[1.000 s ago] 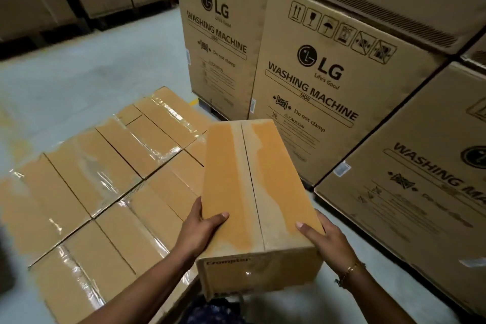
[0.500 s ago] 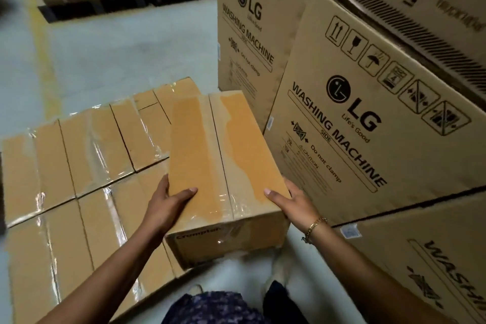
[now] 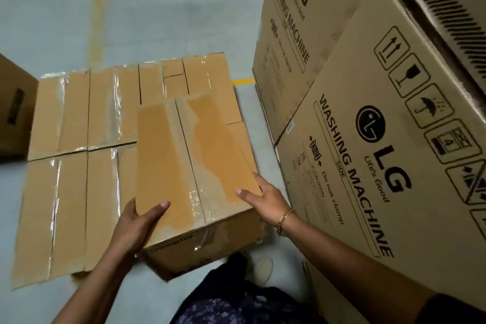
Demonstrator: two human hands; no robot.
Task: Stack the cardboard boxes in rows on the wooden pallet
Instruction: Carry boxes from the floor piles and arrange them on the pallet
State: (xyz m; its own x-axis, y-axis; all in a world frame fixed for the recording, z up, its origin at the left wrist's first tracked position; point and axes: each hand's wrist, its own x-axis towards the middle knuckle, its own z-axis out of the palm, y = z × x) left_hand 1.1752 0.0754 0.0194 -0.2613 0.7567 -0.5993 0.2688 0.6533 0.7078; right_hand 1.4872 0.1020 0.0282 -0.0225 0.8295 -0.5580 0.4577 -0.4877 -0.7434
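I hold a long taped cardboard box (image 3: 184,166) lengthwise in front of me. My left hand (image 3: 139,229) grips its near left corner, thumb on top. My right hand (image 3: 265,200) grips the near right edge, thumb on top, a bracelet on the wrist. The box hangs over the right end of a flat layer of several taped cardboard boxes (image 3: 79,118) laid in rows on the floor level; its near end juts past their front edge. The wooden pallet under the layer is hidden.
Tall LG washing-machine cartons (image 3: 381,139) stand close on the right, another (image 3: 294,34) behind it. A brown carton (image 3: 13,108) sits at the far left. Grey concrete floor (image 3: 157,8) with a yellow line lies beyond. My foot (image 3: 263,268) is below the box.
The box has swung left and lower, from beside the layer to over its right end. My view has turned down and closer to the washing-machine cartons. Both hands keep their grip.
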